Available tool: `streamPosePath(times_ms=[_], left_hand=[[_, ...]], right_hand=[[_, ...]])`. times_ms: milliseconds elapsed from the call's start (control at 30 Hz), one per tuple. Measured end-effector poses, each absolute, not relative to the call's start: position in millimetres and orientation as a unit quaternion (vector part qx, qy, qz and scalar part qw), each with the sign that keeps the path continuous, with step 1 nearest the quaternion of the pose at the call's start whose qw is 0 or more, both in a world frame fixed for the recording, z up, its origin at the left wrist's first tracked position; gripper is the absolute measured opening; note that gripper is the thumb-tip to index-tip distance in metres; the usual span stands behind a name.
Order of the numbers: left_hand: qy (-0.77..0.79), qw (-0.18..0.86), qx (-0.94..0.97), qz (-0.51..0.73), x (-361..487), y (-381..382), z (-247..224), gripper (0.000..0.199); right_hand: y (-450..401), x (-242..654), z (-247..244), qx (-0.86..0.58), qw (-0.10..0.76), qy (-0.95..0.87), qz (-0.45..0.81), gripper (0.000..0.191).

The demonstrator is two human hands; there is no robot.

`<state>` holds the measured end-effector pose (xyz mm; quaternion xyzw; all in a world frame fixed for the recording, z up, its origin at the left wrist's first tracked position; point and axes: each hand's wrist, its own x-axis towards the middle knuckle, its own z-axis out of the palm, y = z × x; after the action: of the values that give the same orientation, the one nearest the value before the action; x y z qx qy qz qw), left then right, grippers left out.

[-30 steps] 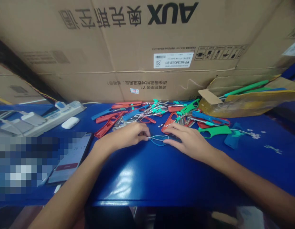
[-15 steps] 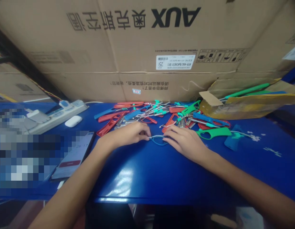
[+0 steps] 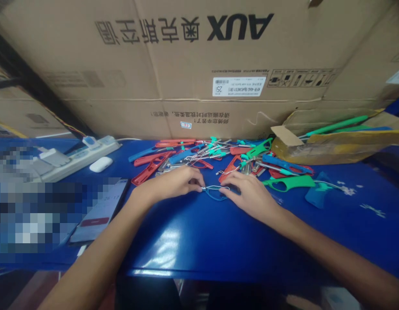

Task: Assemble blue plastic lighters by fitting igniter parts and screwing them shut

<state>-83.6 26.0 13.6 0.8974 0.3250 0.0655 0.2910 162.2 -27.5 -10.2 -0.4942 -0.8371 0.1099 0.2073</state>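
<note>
Between both hands, low over the blue table, is a blue plastic lighter shell (image 3: 215, 196) with a looped handle and a thin white wire along its top. My left hand (image 3: 189, 181) pinches the shell's left end, where a small pale part shows. My right hand (image 3: 243, 189) has its thumb and fingertips closed at the shell's right end, by the wire; part of the shell is hidden beneath them. Just behind the hands lies a pile of red, blue and green shells (image 3: 186, 153) with metal tubes, white wires and teal pieces.
At the right back stands a taped carton (image 3: 341, 148) holding green and blue sticks. A power strip (image 3: 76, 161), a white earbud case (image 3: 101, 164) and a phone (image 3: 101, 211) are on the left. White bits (image 3: 348, 190) lie at the right. A large cardboard box (image 3: 186, 60) forms the back.
The fingers of my right hand have shifted slightly at the shell's right end, and the white wire there now shows as a curved loop. The view has moved a little.
</note>
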Motion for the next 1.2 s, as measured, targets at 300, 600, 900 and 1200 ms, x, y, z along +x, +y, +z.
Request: streamPosePath(times_ms=[300,600,900,1200], left_hand=[[0.304,0.284,0.906,0.072,-84.6,26.2,9.8,0.012],[0.277,0.289,0.913,0.076,-78.4,22.2,15.0,0.013],[0.277,0.295,0.911,0.077,-81.3,23.2,11.3,0.014],[0.289,0.295,0.907,0.08,-84.0,23.1,6.6,0.016]], right_hand=[[-33.5,159.5,-10.9,-0.465,0.138,-0.874,-0.031,0.014],[-36.3,152.6,-9.0,-0.388,0.057,-0.899,-0.194,0.021],[-34.8,149.4,-8.7,-0.423,0.048,-0.893,-0.144,0.014],[-22.8,169.9,-4.3,-0.421,0.159,-0.886,0.114,0.013]])
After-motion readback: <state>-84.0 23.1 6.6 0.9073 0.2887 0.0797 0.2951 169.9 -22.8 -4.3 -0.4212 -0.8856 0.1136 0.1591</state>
